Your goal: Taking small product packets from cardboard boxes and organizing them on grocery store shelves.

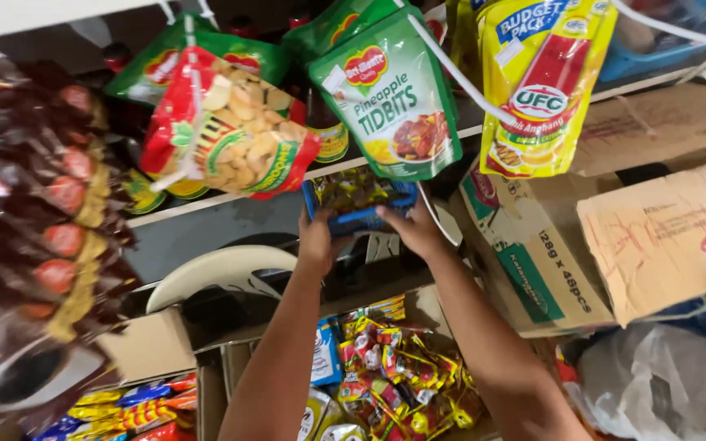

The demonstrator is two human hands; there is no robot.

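Both hands are raised to a blue tray (359,214) of small dark packets, held just under the shelf (230,200). The left hand (315,238) grips its left end; the right hand (415,229) closes fingers (387,214) over the front rim. A green hanging pouch (391,94) hides the tray's top — the packets are too blurred to identify. Below, a cardboard box (394,371) of red-and-yellow sachets is partly covered by the forearms.

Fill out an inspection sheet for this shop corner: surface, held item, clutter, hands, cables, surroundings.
Surface: shelf edge, crowded with bottles.
Job's thing: blue tray of small packets, raised below the shelf.
Clutter: open box of sachets; cardboard cartons.
Hands: left hand and right hand grip the tray's ends.
Cables: nothing seen; white cords hang pouches.
Surroundings: green pouch, yellow pouch, snack bag hanging overhead.
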